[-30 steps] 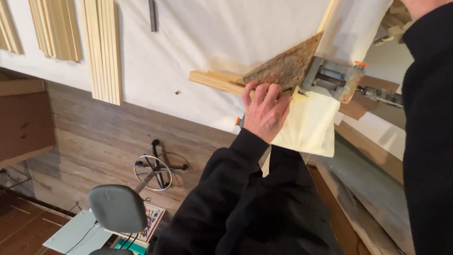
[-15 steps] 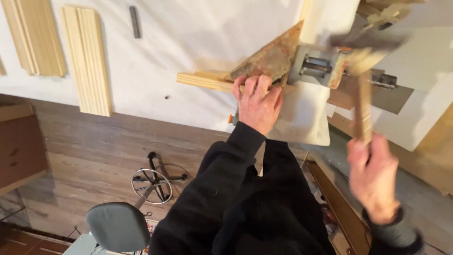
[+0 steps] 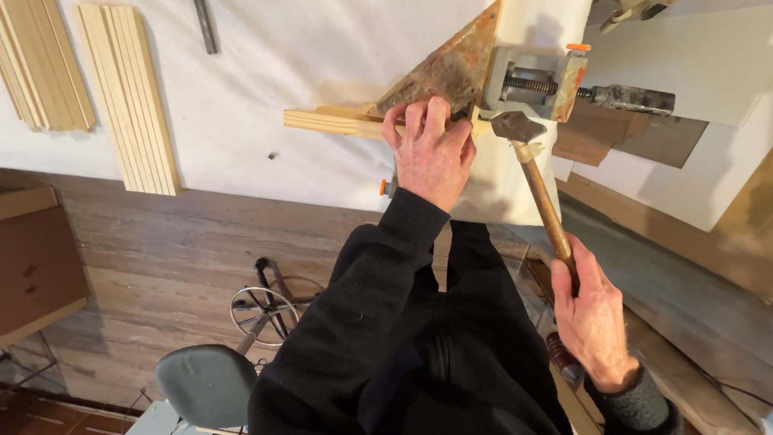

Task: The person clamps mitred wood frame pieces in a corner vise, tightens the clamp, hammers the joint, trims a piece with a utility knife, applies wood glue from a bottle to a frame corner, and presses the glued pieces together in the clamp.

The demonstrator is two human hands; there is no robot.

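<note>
My left hand point(image 3: 431, 153) presses down on light wooden strips point(image 3: 326, 121) beside a rusty triangular metal plate point(image 3: 451, 68) on the white-covered bench point(image 3: 266, 72). My right hand point(image 3: 592, 318) grips the wooden handle of a hammer point(image 3: 535, 173). The hammer's dark head sits just right of my left fingers, below a grey corner clamp point(image 3: 527, 80) with an orange tip and threaded screw.
Bundles of pale wooden slats point(image 3: 133, 93) lie at the bench's left, with a dark metal tool point(image 3: 205, 24) near the top. A grey stool point(image 3: 209, 383) and a chrome stool base point(image 3: 262, 310) stand on the wood floor. Boards lean at right.
My right hand has come into view and swung the hammer in, bringing its head to the strips by the clamp. My left hand stays on the strips.
</note>
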